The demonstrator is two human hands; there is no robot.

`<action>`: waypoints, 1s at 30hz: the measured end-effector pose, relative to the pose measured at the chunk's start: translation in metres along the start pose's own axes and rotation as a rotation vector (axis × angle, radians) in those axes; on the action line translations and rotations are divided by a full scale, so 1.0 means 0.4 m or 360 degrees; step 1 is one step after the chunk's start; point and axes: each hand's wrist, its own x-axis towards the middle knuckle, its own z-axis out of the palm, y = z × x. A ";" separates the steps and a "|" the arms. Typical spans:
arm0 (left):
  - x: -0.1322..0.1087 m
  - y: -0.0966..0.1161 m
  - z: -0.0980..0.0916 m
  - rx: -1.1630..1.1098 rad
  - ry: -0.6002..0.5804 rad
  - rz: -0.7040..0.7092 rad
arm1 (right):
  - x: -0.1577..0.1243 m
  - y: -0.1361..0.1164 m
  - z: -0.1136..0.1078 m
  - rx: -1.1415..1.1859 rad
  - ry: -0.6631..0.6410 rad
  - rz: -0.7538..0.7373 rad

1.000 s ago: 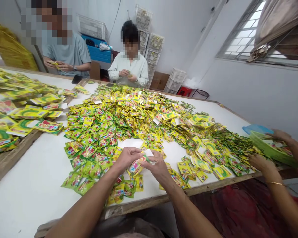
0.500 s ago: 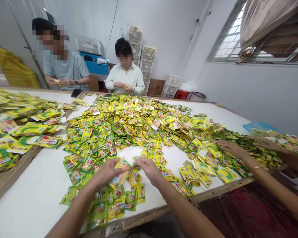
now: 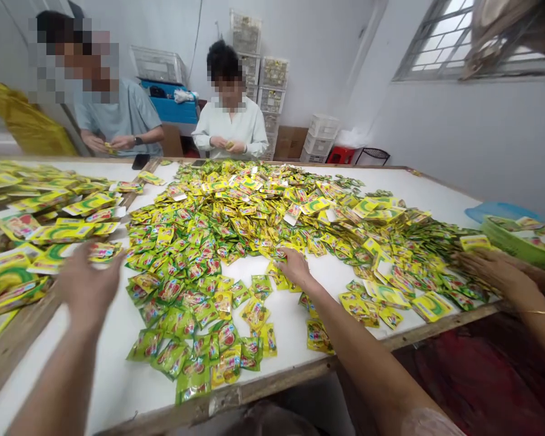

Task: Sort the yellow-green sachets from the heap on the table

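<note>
My left hand [image 3: 88,281], blurred, is stretched over the wooden divider at the left with thumb and fingers apart. Just beyond it lies a flat yellow-green printed box [image 3: 100,251], one of several heaped there. My right hand [image 3: 296,267] is at the near edge of the big pile, fingertips drawn together on a small yellow packet [image 3: 279,278]; the fingers partly hide the contact. Between my arms, green and yellow sealed packets [image 3: 195,369] lie spread on the white tabletop [image 3: 118,375].
A co-worker's hands [image 3: 495,269] rest on the pile at the right, beside a green basket [image 3: 522,242]. Two people [image 3: 118,115] sit across the table, handling small items. A wooden rim [image 3: 290,375] borders the table. Stacked white crates [image 3: 320,136] stand behind.
My left hand has moved left from the middle to the boxes, and the packaging it held no longer shows in it. My right hand has reached forward to the pile. The co-worker's hands shifted right.
</note>
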 end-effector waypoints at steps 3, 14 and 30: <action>-0.128 0.115 0.102 -0.0125 -0.0643 0.0309 | -0.044 0.021 0.012 -0.0142 -0.0024 0.0003; -0.399 0.243 0.317 0.0080 -0.1136 0.1136 | -0.073 0.016 0.024 -0.0426 -0.0064 -0.0689; -0.379 0.234 0.319 -0.1192 -0.1322 0.0530 | -0.069 0.019 0.039 0.1306 0.0073 -0.0341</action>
